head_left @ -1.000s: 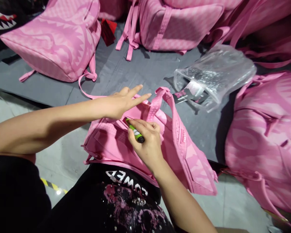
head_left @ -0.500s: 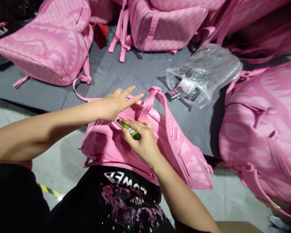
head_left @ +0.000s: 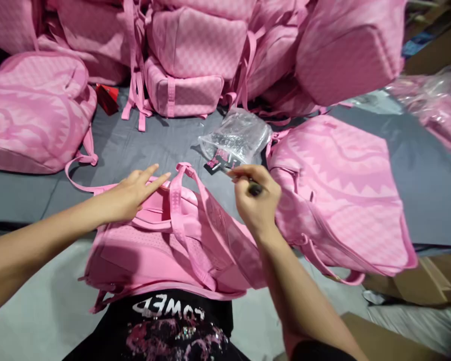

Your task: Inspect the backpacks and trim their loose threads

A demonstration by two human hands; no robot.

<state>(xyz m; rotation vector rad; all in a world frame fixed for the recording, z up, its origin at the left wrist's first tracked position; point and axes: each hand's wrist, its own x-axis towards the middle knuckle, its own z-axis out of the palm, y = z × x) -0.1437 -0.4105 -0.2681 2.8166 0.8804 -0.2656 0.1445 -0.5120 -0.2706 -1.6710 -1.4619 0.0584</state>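
Observation:
A pink backpack (head_left: 150, 255) lies at the table's front edge, against my body, its straps and back panel facing up. My left hand (head_left: 133, 195) rests on its upper edge, two fingers stretched out and holding nothing. My right hand (head_left: 257, 195) is lifted to the right of the bag, its fingers closed round a marker (head_left: 254, 189); only the black end shows clearly. Just past those fingertips lie small black cards with pink print (head_left: 214, 164), at the mouth of a clear plastic bag (head_left: 244, 133).
Another pink backpack (head_left: 342, 195) lies close on the right, and one more (head_left: 33, 115) on the left. Stacked pink backpacks (head_left: 199, 45) line the back of the grey table (head_left: 113, 145). A red tag (head_left: 107, 98) lies near them. Cardboard (head_left: 417, 281) stands low at the right.
My right hand has moved with the marker from the backpack, rightward and up towards the cards. My left hand stays on the bag. The view has shifted up and to the right.

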